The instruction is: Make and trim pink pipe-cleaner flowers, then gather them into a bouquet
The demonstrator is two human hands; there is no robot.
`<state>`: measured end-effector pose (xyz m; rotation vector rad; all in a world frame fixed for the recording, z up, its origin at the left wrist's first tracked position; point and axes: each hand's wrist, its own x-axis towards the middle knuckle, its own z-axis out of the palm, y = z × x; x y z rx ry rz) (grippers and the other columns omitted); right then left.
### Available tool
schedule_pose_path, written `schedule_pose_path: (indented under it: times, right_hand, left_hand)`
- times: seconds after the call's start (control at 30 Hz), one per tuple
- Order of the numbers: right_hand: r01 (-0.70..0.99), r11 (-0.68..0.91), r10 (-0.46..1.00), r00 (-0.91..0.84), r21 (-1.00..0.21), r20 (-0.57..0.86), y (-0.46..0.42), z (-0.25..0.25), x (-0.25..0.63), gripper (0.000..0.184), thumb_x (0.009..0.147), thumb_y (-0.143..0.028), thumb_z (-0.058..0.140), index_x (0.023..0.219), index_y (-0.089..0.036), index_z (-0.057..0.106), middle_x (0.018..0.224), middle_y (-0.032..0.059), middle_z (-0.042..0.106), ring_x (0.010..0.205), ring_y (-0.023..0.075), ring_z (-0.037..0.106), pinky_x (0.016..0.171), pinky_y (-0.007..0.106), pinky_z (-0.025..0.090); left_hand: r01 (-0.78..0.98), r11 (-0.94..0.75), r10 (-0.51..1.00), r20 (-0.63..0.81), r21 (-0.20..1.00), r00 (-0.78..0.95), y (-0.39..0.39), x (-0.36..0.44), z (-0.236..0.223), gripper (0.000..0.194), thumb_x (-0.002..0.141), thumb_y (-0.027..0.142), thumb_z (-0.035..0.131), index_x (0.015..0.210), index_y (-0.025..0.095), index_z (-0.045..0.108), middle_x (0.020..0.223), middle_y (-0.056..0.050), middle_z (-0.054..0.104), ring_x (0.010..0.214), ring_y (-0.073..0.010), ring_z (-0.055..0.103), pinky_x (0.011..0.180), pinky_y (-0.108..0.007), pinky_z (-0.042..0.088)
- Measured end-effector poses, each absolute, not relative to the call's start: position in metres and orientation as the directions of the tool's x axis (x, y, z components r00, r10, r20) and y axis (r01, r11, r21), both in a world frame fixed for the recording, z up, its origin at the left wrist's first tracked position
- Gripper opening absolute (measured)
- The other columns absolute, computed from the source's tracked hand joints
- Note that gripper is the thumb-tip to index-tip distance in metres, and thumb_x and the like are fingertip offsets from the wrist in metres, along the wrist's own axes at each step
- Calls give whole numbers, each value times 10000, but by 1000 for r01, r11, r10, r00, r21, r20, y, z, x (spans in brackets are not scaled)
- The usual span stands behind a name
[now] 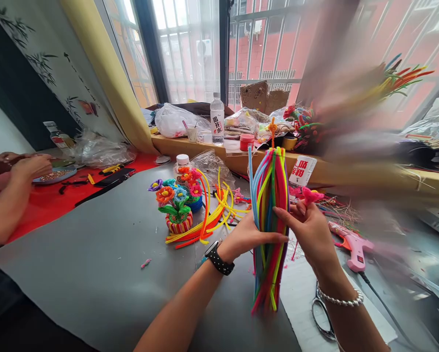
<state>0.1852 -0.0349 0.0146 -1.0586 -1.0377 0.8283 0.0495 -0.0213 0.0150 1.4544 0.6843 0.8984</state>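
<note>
My left hand (pixel 246 235) is closed round a thick upright bundle of multicoloured pipe cleaners (pixel 272 195), standing over the grey table. An orange pipe-cleaner flower (pixel 272 126) appears just above the bundle's top. Beside the bundle, my right hand (pixel 311 227) rests its thumb on the stems while its fingers pinch a small pink pipe-cleaner flower (pixel 311 195). Left of my hands stands a little striped pot (pixel 178 222) of pipe-cleaner flowers. Loose yellow and orange pipe cleaners (pixel 214 220) lie next to it.
A pink glue gun (pixel 355 244) and scissors (pixel 322 315) lie at the right. Motion blur covers much of the right side, with a pipe-cleaner bunch (pixel 403 80) raised there. Another person's hands (pixel 30 166) work at far left. A water bottle (pixel 217 120) stands on the sill.
</note>
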Motion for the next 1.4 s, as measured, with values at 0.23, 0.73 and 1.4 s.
schedule_pose_path:
  times: [0.23,0.73,1.4]
  right_hand:
    - [-211,154,982,141,-965,126,-37,20,191,435,588,-334,717,629,-207,302,607,-68,485,585,99,523,572,235,459]
    - [-128,317,919,286,-940,271,-41,24,191,475,532,-237,752,626,-209,287,559,-82,512,531,81,499,564,226,446]
    - [160,216,931,264,-963,253,-47,26,189,396,616,-283,675,677,-221,289,733,-9,591,647,165,617,564,295,502]
  left_hand:
    - [-142,-69,837,135,987,530,-22,47,18,503,615,234,664,1088,152,513,1053,-91,592,985,-239,531,833,-347,427]
    - [-248,63,894,55,967,444,-23,50,19,394,620,334,661,962,142,618,1031,-85,625,923,-235,580,804,-342,457]
    - [-103,-309,810,319,945,492,-18,54,12,475,580,241,694,1026,151,556,1087,-85,576,1043,-249,490,904,-369,365]
